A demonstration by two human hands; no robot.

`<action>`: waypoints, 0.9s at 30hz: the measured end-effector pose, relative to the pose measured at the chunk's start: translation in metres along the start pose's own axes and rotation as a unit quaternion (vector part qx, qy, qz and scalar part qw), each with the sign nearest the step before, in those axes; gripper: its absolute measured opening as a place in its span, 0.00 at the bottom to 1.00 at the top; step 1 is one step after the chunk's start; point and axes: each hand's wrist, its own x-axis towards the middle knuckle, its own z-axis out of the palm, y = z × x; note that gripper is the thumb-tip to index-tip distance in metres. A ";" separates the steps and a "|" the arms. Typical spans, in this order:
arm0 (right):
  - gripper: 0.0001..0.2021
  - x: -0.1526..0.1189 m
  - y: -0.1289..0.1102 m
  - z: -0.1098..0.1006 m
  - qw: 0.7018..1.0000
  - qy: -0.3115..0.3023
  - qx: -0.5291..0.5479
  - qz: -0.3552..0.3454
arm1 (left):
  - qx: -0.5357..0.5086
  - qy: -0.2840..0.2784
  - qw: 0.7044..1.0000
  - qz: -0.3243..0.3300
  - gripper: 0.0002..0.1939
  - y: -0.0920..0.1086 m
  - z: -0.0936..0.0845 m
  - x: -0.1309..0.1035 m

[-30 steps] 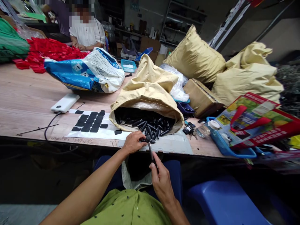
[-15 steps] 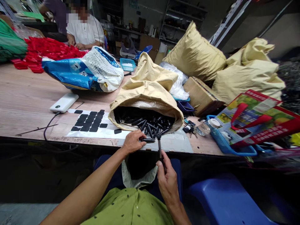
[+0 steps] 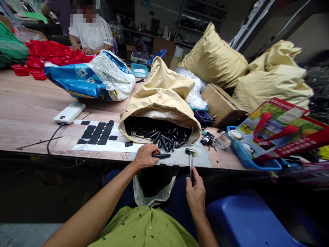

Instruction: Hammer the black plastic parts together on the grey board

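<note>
My left hand (image 3: pixel 147 156) is closed on one end of a slim black tapered piece (image 3: pixel 162 155), held flat near the table's front edge with its tip pointing right. My right hand (image 3: pixel 195 192) grips the dark handle of a small hammer (image 3: pixel 191 153). The hammer's metal head, with a yellow-green face on one side, is over a grey plate (image 3: pixel 203 158). Just behind both hands a beige cloth sack (image 3: pixel 161 97) lies with its mouth toward me. Many similar black pieces (image 3: pixel 168 137) spill from that mouth.
Left are a white sheet with black patches (image 3: pixel 99 133), a white power bank (image 3: pixel 69 113) and a blue-white bag (image 3: pixel 89 75). On the right sit a blue basket (image 3: pixel 253 161) and a clear bottle (image 3: pixel 223 140). An open bag (image 3: pixel 156 200) hangs below the edge. A person works across the table.
The hammer in my right hand has moved right, away from the black piece, and its head has turned sideways. My left hand stays almost where it was, still holding the piece.
</note>
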 end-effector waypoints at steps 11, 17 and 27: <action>0.32 -0.001 -0.002 0.002 1.000 0.008 0.005 -0.014 | 0.050 -0.010 0.999 0.010 0.13 0.001 0.004 0.000; 0.31 -0.001 -0.001 0.004 1.000 0.017 0.000 -0.015 | 0.047 -0.020 0.998 0.028 0.11 0.003 0.002 -0.001; 0.31 0.002 0.004 0.004 1.000 0.015 -0.007 -0.025 | 0.065 -0.026 0.997 0.042 0.10 0.004 0.001 -0.002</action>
